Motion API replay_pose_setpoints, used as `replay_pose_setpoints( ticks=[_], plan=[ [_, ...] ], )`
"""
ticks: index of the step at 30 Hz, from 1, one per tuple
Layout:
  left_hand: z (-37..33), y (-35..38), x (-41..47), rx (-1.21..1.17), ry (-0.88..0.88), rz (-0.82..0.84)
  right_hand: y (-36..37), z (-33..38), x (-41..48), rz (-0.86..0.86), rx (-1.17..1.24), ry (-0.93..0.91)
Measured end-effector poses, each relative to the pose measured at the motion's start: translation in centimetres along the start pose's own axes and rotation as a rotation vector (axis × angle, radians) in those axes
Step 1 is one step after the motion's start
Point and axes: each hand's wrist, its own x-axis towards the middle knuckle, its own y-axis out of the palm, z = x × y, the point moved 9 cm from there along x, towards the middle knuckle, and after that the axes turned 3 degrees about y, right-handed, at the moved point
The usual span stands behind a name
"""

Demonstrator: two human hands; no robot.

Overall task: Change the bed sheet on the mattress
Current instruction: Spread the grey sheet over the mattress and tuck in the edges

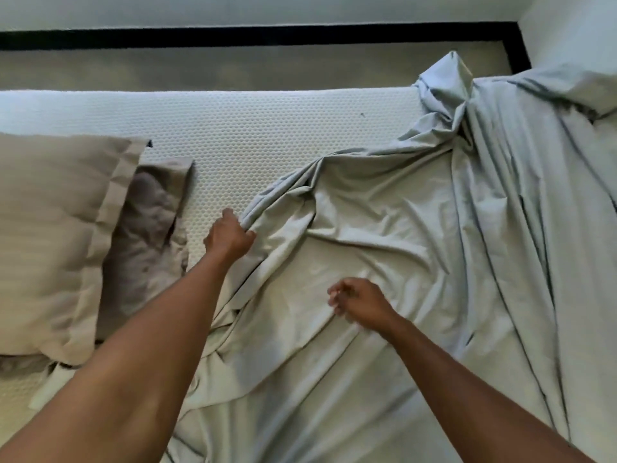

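Bed sheet (367, 228): pale grey-green, crumpled, spread over the right and near part of the bed.
Right hand (359, 304): above the sheet's middle, fingers curled, blurred; any hold on the fabric could not be told.
Left hand (230, 237): farther out, fingers closed round the sheet's bunched left edge.
Pillow (56, 235): beige, at left.
Mattress (233, 128): white, dimpled, bare beyond the left hand.

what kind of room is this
Most likely a bedroom. A bare white mattress fills the view. A pale green sheet lies bunched over part of it, and the left hand grips its edge. A beige pillow lies on the mattress.
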Motion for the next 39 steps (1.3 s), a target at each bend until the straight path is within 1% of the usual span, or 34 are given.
replay_pose_setpoints(
  ticks=[1,2,3,4,5,6,7,8,10,12,14,15,17,18,19,21,22,24,25,26,28,30,31,32,33,34,35,36,37,38,39],
  plan=[
    [-0.1,0.0,-0.2,-0.047,-0.005,-0.007,-1.3,0.9,0.8,-0.05,0.056,-0.001],
    [-1.2,0.3,-0.6,-0.063,0.061,-0.009,-2.7,1.3,1.5,-0.11,0.114,0.015],
    [-2.8,0.7,-1.7,-0.046,0.182,0.022,-4.0,1.9,1.9,-0.155,0.171,0.033],
    [-4.3,1.7,-3.4,-0.016,0.323,0.1,-5.0,2.3,2.5,-0.192,0.214,0.044],
    [-5.7,3.0,-5.3,0.02,0.441,0.239,-5.8,2.7,3.1,-0.224,0.25,0.056],
    [-6.4,4.2,-7.2,0.022,0.505,0.391,-6.6,2.9,3.8,-0.265,0.267,0.07],
    [-6.6,4.9,-8.8,-0.021,0.491,0.538,-7.6,3.3,4.3,-0.321,0.234,0.082],
    [-6.4,5.5,-9.7,-0.111,0.432,0.672,-8.5,4.0,4.8,-0.386,0.171,0.089],
    [-5.8,6.1,-11.0,-0.356,0.245,0.882,-10.1,5.8,5.6,-0.493,0.069,0.093],
    [-5.1,6.0,-11.2,-0.561,0.026,0.97,-11.4,7.8,6.3,-0.613,0.026,0.092],
    [-5.1,5.6,-11.6,-0.669,-0.087,1.066,-12.6,9.2,7.6,-0.705,0.01,0.11],
    [-5.0,5.4,-11.7,-0.662,-0.11,1.131,-13.0,9.7,8.6,-0.708,-0.002,0.126],
    [-4.7,4.7,-11.3,-0.579,-0.098,1.221,-12.9,10.5,10.8,-0.621,-0.047,0.157],
    [-4.6,4.3,-10.5,-0.518,-0.058,1.215,-12.9,11.0,12.0,-0.566,-0.094,0.164],
    [-4.6,3.7,-9.0,-0.454,-0.017,1.13,-13.1,11.5,12.8,-0.536,-0.14,0.169],
    [-4.4,1.2,-3.4,-0.286,0.082,0.789,-14.3,13.0,14.1,-0.578,-0.201,0.205],
    [-4.5,-1.0,-0.6,-0.159,0.15,0.607,-14.7,14.3,14.5,-0.598,-0.227,0.215],
    [-5.2,-6.2,3.8,0.2,0.31,0.283,-14.9,17.7,15.6,-0.584,-0.294,0.188],
    [-5.5,-9.1,5.6,0.327,0.355,0.128,-14.9,20.2,16.2,-0.57,-0.334,0.151],
    [-5.6,-12.1,7.1,0.373,0.363,-0.012,-14.9,23.0,16.9,-0.568,-0.373,0.115],
    [-5.5,-17.9,9.5,0.332,0.303,-0.244,-15.1,29.2,18.6,-0.616,-0.359,0.026],
    [-5.0,-22.5,11.4,0.187,0.172,-0.406,-15.2,34.8,19.7,-0.676,-0.328,-0.095],
    [-4.0,-24.3,12.7,0.09,0.081,-0.471,-14.4,37.2,19.9,-0.663,-0.294,-0.197],
    [-2.5,-25.6,14.0,-0.021,-0.021,-0.508,-12.9,39.3,20.0,-0.59,-0.238,-0.312],
    [-0.7,-26.3,15.3,-0.141,-0.117,-0.515,-10.7,40.8,20.2,-0.478,-0.171,-0.415],
    [0.9,-26.3,16.2,-0.254,-0.196,-0.49,-8.4,41.5,20.4,-0.359,-0.104,-0.473],
    [2.1,-25.6,16.9,-0.326,-0.243,-0.429,-6.1,41.8,20.8,-0.244,-0.057,-0.48],
    [2.6,-24.4,17.1,-0.35,-0.256,-0.356,-3.9,41.6,21.3,-0.153,-0.051,-0.45],
    [2.7,-23.0,16.8,-0.318,-0.236,-0.296,-1.8,41.3,21.5,-0.093,-0.097,-0.417],
    [2.1,-21.3,16.2,-0.254,-0.174,-0.245,-0.2,40.6,21.7,-0.07,-0.183,-0.396],
    [1.0,-19.3,15.2,-0.17,-0.07,-0.205,0.9,39.5,21.7,-0.078,-0.27,-0.395]
  ],
)
